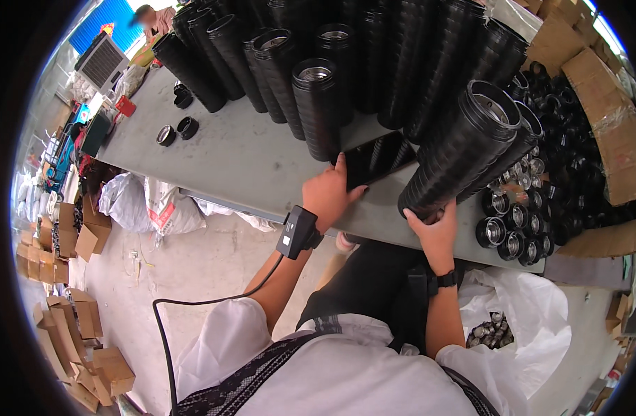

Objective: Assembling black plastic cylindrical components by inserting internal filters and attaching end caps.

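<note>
A tall black ribbed tube (451, 159) with a silvery ring inside its open top leans away from me at the table's near edge. My right hand (436, 234) grips its lower end, thumb and fingers round the base. My left hand (328, 194) rests at the left end of a flat glossy black slab (377, 163), which looks like a phone and lies on the table. Its index finger and thumb are stretched apart at the slab's edge. Just beyond that fingertip stands another black tube (316, 114). One more tube (515, 149) is partly hidden behind the held one.
Several black tubes (273, 76) crowd the far side of the grey table (241, 163). Black ring caps (167, 135) lie at the left. Ring caps with metal inserts (515, 218) sit at the right, beside an open carton (605, 118). A white bag (533, 305) of metal parts stands below.
</note>
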Available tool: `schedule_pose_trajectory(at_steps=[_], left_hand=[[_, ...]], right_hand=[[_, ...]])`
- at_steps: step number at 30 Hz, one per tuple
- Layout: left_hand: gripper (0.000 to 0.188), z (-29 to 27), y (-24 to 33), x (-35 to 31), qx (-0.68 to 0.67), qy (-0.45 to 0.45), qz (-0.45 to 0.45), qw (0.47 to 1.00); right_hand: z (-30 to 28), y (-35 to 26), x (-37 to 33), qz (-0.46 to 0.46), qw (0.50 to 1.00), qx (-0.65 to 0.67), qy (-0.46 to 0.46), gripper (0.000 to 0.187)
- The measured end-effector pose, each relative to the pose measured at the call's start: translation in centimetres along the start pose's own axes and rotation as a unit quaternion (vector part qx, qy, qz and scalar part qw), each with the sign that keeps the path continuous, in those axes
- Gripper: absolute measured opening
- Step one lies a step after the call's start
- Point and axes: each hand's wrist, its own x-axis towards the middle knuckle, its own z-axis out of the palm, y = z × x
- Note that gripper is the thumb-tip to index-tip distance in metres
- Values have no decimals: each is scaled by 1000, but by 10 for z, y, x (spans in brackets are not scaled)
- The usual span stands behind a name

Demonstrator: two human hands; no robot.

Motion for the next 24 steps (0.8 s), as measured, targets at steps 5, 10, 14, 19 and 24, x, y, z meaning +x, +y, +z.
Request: schedule_pose_trajectory(at_steps=[5,10,14,19,24], left_hand=[[81,-14,6,8,25,-88,-40,995],[74,-24,7,27,12,-130,-37,991],[66,-27,9,33,17,-156,-9,988],[71,-31,-3,33,25,-194,25,980],[73,-25,-10,41,2,-188,91,978]], right_hand=[[-1,-6,0,14,1000,2,-4,65],[-3,-7,-1,26,1000,-6,-14,69],[-7,-9,-2,43,999,-20,-19,73],[-7,-3,-1,31,999,-16,-20,73],[-8,0,-3,29,1000,-8,0,71]])
